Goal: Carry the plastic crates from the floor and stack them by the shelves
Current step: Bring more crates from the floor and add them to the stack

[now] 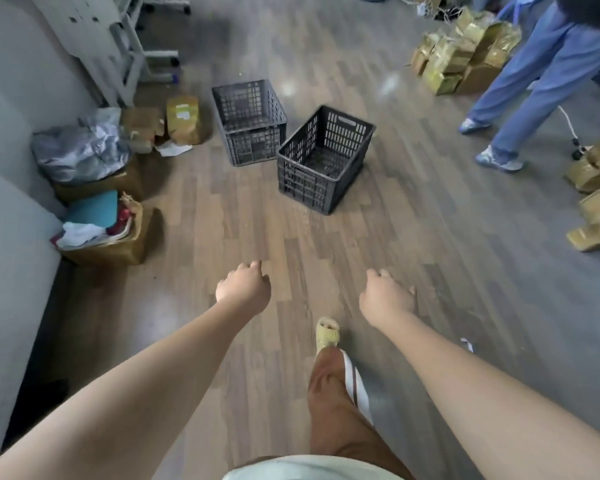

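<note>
**Crates ahead, both hands empty**

Two dark crates stand on the floor well ahead: the near crate (324,161) slightly right, long axis angled away; the far crate (249,122) behind-left. Right hand (387,296) is nearer; left hand (243,287) alongside. Both hang loosely curled, holding nothing.

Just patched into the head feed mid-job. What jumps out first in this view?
Two dark plastic crates sit empty on the wood floor ahead: the near crate turned at an angle, the far crate just behind it to the left. Both arms reach forward, left hand and right hand holding nothing. A person in blue trousers stands at upper right.
</note>
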